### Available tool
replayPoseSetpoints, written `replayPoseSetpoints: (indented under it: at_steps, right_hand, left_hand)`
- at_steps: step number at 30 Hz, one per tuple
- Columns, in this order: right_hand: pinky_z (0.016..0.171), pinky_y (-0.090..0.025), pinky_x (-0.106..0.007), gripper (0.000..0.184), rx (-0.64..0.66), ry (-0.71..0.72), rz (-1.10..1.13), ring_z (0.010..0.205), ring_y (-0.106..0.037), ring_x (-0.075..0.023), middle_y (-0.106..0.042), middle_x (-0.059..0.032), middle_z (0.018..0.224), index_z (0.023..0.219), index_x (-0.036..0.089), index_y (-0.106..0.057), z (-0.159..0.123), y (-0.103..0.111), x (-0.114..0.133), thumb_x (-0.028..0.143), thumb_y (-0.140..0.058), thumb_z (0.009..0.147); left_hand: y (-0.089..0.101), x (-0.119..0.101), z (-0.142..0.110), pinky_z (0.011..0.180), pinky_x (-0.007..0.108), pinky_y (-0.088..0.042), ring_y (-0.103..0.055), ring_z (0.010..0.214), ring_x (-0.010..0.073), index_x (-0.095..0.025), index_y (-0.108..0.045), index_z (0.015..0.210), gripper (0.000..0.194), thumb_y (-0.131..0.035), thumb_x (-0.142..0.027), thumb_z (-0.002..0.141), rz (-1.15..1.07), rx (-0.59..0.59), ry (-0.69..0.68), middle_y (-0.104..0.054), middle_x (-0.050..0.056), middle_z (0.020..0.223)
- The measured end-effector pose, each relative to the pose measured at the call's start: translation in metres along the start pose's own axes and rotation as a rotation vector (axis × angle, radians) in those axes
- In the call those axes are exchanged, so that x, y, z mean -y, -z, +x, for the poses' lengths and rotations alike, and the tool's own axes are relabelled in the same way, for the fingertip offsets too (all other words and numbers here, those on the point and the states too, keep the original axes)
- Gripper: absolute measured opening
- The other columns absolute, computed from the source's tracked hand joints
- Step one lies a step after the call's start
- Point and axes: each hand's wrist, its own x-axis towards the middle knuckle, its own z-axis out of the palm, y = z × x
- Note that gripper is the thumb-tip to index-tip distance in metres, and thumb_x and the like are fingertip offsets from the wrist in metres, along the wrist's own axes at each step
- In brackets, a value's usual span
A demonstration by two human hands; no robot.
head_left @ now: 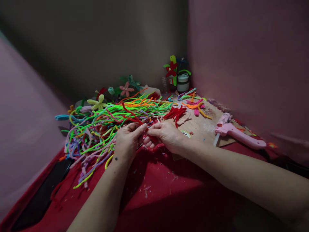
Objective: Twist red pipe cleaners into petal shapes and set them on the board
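Note:
A red pipe cleaner [133, 116] rises from between my fingertips and slants up to the left. My left hand [127, 137] pinches it with thumb and forefinger, knuckles outward. Facing it, my right hand [166, 133] grips the same red piece, and some red fuzz shows below its fingers. The two sets of fingertips almost touch, so the exact grip is partly hidden. Behind them lies a big heap of colourful pipe cleaners [108, 114], mostly green. Several bent red pipe cleaners [175, 113] lie just beyond my right hand.
A pink glue gun [241, 132] rests at the right on a board [205, 124]. An orange and pink piece [196, 106] lies on that board. Finished flowers [171, 69] and a lidded jar [182, 83] stand at the back. A dark flat object [43, 193] lies at left on the red cloth [154, 199].

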Motion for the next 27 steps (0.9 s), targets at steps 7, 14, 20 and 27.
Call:
replayPoseSetpoints:
  at_steps: [7, 14, 20, 27]
  right_hand:
    - [0.045, -0.049, -0.020, 0.017, 0.012, -0.049, -0.016, 0.043, -0.057, -0.0094, -0.063, -0.0035, 0.054, 0.062, 0.010, -0.057, -0.0013, 0.0009, 0.0013, 0.008, -0.050, 0.078]
    - [0.043, -0.049, -0.020, 0.018, -0.001, -0.070, -0.055, 0.042, -0.057, -0.0095, -0.064, -0.0038, 0.055, 0.061, 0.010, -0.057, -0.0023, 0.0004, 0.0026, 0.008, -0.050, 0.078]
    - [0.043, -0.049, -0.020, 0.017, 0.008, -0.033, -0.017, 0.042, -0.057, -0.0100, -0.064, -0.0041, 0.054, 0.061, 0.010, -0.057, -0.0020, 0.0010, 0.0020, 0.006, -0.050, 0.076]
    - [0.040, -0.047, -0.020, 0.018, -0.038, -0.014, -0.031, 0.040, -0.057, -0.0110, -0.063, -0.0038, 0.052, 0.060, 0.011, -0.056, -0.0001, 0.0022, 0.0006, 0.006, -0.049, 0.076]
  left_hand:
    - [0.0022, 0.0016, 0.0017, 0.036, 0.017, -0.022, -0.030, 0.038, 0.0032, -0.014, -0.054, 0.058, 0.023, -0.071, -0.029, 0.063, 0.048, 0.009, -0.022, -0.038, -0.007, 0.042]
    - [0.0003, -0.0003, -0.0005, 0.035, 0.017, -0.018, -0.028, 0.037, 0.0030, -0.014, -0.051, 0.055, 0.026, -0.070, -0.029, 0.065, 0.085, -0.016, -0.028, -0.036, -0.008, 0.040]
    - [0.0033, 0.0020, 0.0029, 0.036, 0.019, -0.019, -0.029, 0.036, 0.0035, -0.015, -0.047, 0.052, 0.030, -0.069, -0.031, 0.066, 0.105, 0.002, -0.054, -0.038, -0.007, 0.039]
    - [0.0074, -0.0033, -0.0008, 0.034, 0.018, -0.020, -0.028, 0.035, 0.0042, -0.016, -0.047, 0.052, 0.031, -0.070, -0.033, 0.064, 0.212, 0.010, -0.028, -0.036, -0.008, 0.038]
